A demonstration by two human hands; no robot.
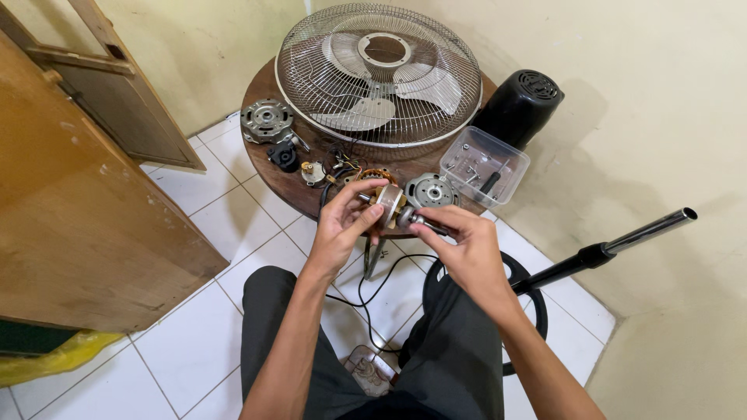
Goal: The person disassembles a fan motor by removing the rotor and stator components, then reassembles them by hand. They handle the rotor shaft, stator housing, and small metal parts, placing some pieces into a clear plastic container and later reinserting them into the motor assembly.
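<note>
So from the head cam I've only got the one angle, and a lot is blocked: my left hand [342, 222] is curled around a small motor rotor [388, 202], fingers wrapped over its near side, so I only see a slice of the disc and a bit of shaft poking out. My right hand [463, 241] is pinched narrow on a metal shaft end [424, 223] just right of the rotor, and I honestly can't tell whether that piece is part of the rotor or a separate tool, the fingers cover the join. Both hands sit just in front of the near edge of the round wooden table [261, 93]. Right behind my hands there's a round motor housing [430, 190] and some coppery windings and wires [342, 167] that are too tangled to sort out. Farther back and left of my left hand is another motor end plate [267, 120]; straight beyond is the big wire fan guard [379, 74] with blades inside, hiding most of the tabletop. Beyond my right hand is a clear plastic box [484, 165] with small parts I can't make out, and a black motor cover [520, 105] behind it. To the right, a black fan pole [615, 249] runs off, its base half hidden by my forearm. A wooden cabinet [78, 218] fills the left side.
</note>
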